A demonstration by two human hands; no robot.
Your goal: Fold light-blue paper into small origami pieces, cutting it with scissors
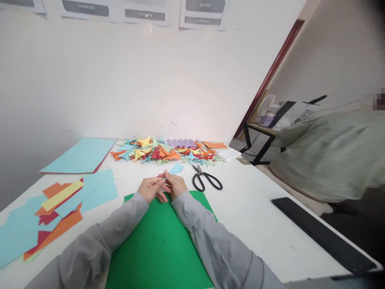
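Note:
My left hand [152, 188] and my right hand [175, 184] meet over the far edge of a green sheet [159, 245] on the white table [255, 208]. Both pinch a small light blue piece of paper [176, 168], whose free end sticks up and to the right above my right hand. Black scissors [206, 178] lie just right of my right hand, closed, not touched.
A heap of folded coloured paper shapes [164, 152] lies at the back. Light blue sheets [81, 154] and orange, red and yellow scraps [57, 208] lie at left. A black bar [321, 235] lies at right. Another person in a pale jacket [327, 152] sits at right.

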